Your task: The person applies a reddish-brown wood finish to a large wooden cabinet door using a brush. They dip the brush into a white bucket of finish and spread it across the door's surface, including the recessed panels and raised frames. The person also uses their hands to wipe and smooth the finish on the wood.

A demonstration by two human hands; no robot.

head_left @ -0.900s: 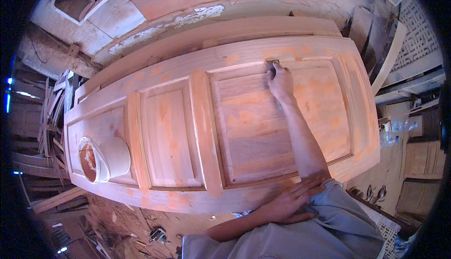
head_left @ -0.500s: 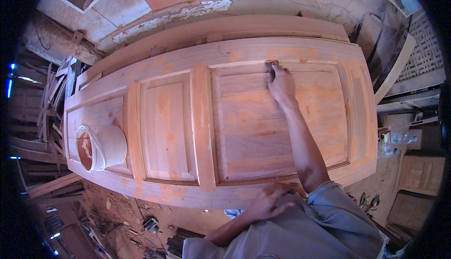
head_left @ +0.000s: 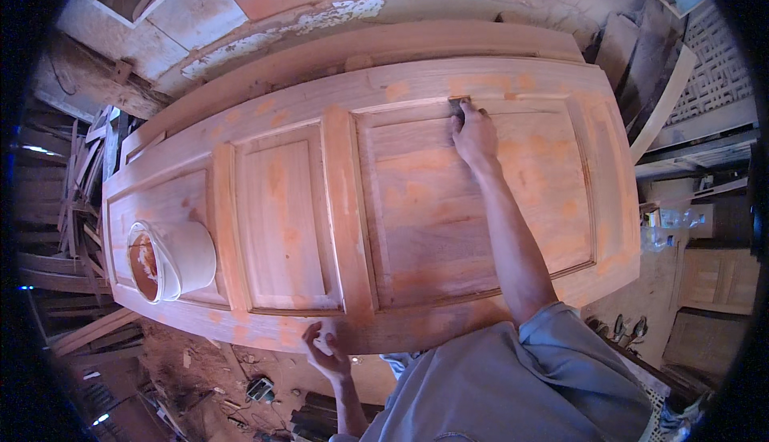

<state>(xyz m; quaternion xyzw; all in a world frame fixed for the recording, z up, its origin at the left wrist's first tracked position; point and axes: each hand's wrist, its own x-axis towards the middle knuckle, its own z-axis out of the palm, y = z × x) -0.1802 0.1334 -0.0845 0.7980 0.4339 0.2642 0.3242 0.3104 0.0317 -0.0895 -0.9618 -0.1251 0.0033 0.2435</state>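
A panelled wooden door [head_left: 344,226] lies flat before me, marked with orange filler patches. My right hand [head_left: 476,136] is closed on a small dark flat piece [head_left: 459,106] with an orange edge; its exact kind is hard to make out. That piece touches the far moulding of the large right-hand panel. Over the door's near edge hovers my left hand [head_left: 328,349], fingers apart and loosely curved, with nothing seen in it. A white plastic bucket [head_left: 188,258] sits on the door's left panel, orange-brown paste inside.
Behind the door runs a long board [head_left: 448,41] by a stained wall. Wood scraps [head_left: 80,169] crowd the left side. A power tool [head_left: 259,390] lies on the dusty floor. At the right lean a curved wooden strip [head_left: 665,105] and a patterned lattice panel [head_left: 713,73].
My left hand has moved left from near my body to the door's near edge, its fingers spreading. My right hand stays at the far moulding, shifted slightly left.
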